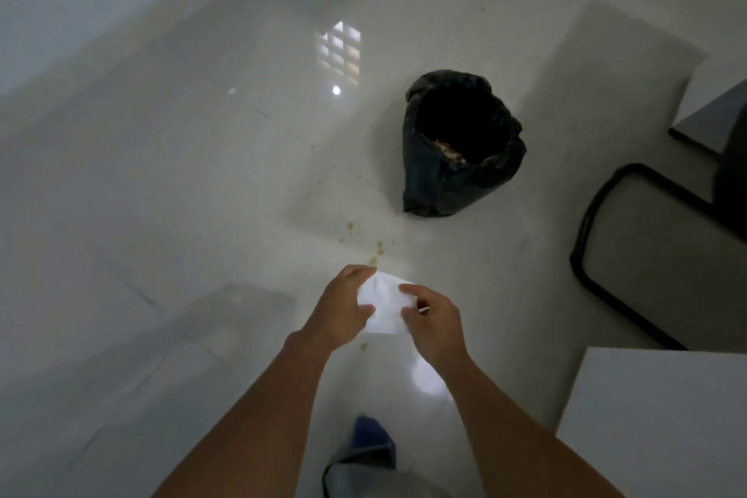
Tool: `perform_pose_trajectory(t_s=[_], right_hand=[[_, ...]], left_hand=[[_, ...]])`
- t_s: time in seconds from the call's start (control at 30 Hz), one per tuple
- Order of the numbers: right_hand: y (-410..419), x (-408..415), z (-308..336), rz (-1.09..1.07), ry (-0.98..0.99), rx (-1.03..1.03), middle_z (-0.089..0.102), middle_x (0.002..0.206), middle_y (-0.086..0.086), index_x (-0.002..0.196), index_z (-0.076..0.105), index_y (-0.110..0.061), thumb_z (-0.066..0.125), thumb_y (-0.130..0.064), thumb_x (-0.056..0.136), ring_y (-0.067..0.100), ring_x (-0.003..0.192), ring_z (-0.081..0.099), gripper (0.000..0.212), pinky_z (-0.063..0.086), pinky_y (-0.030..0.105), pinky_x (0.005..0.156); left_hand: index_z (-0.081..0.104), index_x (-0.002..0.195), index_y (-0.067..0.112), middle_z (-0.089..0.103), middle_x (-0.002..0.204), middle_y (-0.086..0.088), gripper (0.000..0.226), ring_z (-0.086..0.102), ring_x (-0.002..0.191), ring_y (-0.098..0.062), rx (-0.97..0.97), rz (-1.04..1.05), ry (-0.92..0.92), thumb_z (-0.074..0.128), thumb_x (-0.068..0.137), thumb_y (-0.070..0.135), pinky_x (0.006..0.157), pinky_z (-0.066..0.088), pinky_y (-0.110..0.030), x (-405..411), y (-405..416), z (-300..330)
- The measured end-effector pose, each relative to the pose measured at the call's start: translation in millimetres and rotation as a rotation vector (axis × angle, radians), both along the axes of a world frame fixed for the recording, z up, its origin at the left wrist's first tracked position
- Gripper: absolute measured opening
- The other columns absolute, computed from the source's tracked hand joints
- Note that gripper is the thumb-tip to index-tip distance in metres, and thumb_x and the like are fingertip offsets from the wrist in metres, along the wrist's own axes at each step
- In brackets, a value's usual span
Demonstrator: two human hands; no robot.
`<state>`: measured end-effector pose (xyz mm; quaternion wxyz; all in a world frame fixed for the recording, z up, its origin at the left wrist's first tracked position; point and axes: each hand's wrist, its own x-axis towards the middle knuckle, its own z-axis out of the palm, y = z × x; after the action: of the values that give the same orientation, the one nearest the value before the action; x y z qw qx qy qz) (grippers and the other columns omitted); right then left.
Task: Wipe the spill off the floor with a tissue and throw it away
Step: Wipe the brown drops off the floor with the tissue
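A white tissue (384,305) is held in the air between both hands, low in the middle of the view. My left hand (343,307) grips its left edge and my right hand (434,321) pinches its right side. Brownish spill drops (378,249) dot the glossy white floor just beyond the tissue, with one more speck (364,345) under my hands. A bin lined with a black bag (456,141) stands open past the spill, to the right, with some scraps inside.
A black tubular chair base (598,255) lies on the floor at the right. A white table corner (655,416) fills the lower right. A grey wall (81,12) runs along the left. My foot in blue (370,437) shows at the bottom.
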<state>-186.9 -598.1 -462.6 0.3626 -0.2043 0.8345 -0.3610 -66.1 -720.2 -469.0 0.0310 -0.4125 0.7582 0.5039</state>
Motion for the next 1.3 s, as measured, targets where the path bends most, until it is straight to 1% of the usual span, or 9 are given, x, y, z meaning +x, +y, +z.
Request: perform_pose_trajectory(t_s=[0.2,0.4,0.53,0.6,0.67,0.77,1.07,1.17,1.3], right_hand=[[16.8,11.9,-204.7,0.173,0.105,0.035,0.061,0.099,0.006,0.113,0.071,-0.014,0.06,0.001,0.093,0.018,0.089,0.06,0.027,0.048,0.011,0.078],[17.9,33.7,-317.6,0.124,0.135,0.026,0.059,0.105,-0.003,0.116,0.066,-0.012,0.061,-0.006,0.097,0.015,0.098,0.061,0.02,0.047,0.0,0.071],[21.0,54.0,-329.1,0.032,0.369,-0.047,0.063,0.101,-0.01,0.106,0.06,-0.022,0.074,-0.02,0.091,0.02,0.092,0.067,0.02,0.053,0.009,0.064],[29.2,55.1,-334.3,0.26,0.639,-0.016,0.068,0.123,0.007,0.121,0.067,-0.014,0.077,-0.023,0.088,0.03,0.111,0.063,0.036,0.058,0.032,0.085],[36.2,63.3,-339.3,0.538,0.685,0.039,0.052,0.149,0.007,0.141,0.056,-0.016,0.059,-0.031,0.098,0.033,0.138,0.045,0.046,0.038,0.046,0.111],[55.1,76.9,-349.4,0.779,0.604,0.134,0.016,0.166,-0.004,0.157,0.025,-0.021,0.027,-0.055,0.102,0.017,0.153,0.008,0.064,0.012,0.045,0.125],[-0.5,29.4,-346.0,0.595,0.673,0.31,-0.004,0.167,0.005,0.159,0.005,-0.01,0.013,-0.073,0.093,0.022,0.154,-0.005,0.092,-0.003,0.038,0.125],[-8.5,57.3,-346.0,0.755,0.619,0.159,-0.006,0.167,0.002,0.159,0.006,-0.011,0.026,-0.067,0.097,0.018,0.153,-0.011,0.086,0.005,0.04,0.125],[42.0,61.7,-346.1,0.767,0.623,0.102,0.019,0.165,0.008,0.155,0.029,-0.006,0.041,-0.066,0.095,0.022,0.153,0.018,0.085,0.023,0.04,0.12]], left_hand=[[0.038,0.15,0.011,0.035,0.157,-0.005,0.067,0.041,0.139,-0.021,-0.021,-0.053,-0.1,0.064,0.088,0.01,0.118,0.032,-0.03,17.8,25.3,-199.7],[0.035,0.15,0.017,0.033,0.159,-0.002,0.062,0.039,0.141,-0.019,-0.077,-0.09,-0.115,0.061,0.094,0.018,0.118,0.028,-0.028,26.1,26.4,-303.8],[0.046,0.144,0.022,0.037,0.155,0.005,0.064,0.043,0.136,-0.017,-0.286,-0.152,-0.099,0.07,0.085,0.034,0.115,0.039,-0.034,35.1,15.5,-320.1],[0.049,0.142,0.028,0.036,0.154,0.006,0.07,0.039,0.136,-0.018,-0.394,-0.196,-0.118,0.071,0.079,0.048,0.113,0.038,-0.038,41.0,9.3,-320.3],[0.046,0.143,0.032,0.035,0.155,0.005,0.069,0.035,0.138,-0.021,-0.472,-0.226,-0.125,0.062,0.081,0.057,0.112,0.033,-0.043,49.5,-0.1,-321.5],[0.046,0.144,0.026,0.041,0.154,-0.004,0.062,0.038,0.142,-0.03,-0.607,-0.094,-0.149,0.052,0.087,0.048,0.11,0.034,-0.052,71.6,-16.0,-329.8],[0.026,0.156,0.019,0.03,0.164,-0.011,0.071,0.019,0.154,-0.033,-0.774,-0.05,-0.296,0.036,0.094,0.051,0.121,0.022,-0.049,106.7,-27.5,-368.7],[0.028,0.156,0.017,0.031,0.163,-0.012,0.071,0.021,0.153,-0.034,-0.768,-0.053,-0.295,0.039,0.094,0.05,0.121,0.023,-0.05,107.4,-25.2,-363.8],[0.032,0.154,0.017,0.034,0.162,-0.01,0.07,0.023,0.153,-0.033,-0.773,-0.04,-0.286,0.04,0.093,0.049,0.12,0.025,-0.05,106.5,-26.4,-362.5]])
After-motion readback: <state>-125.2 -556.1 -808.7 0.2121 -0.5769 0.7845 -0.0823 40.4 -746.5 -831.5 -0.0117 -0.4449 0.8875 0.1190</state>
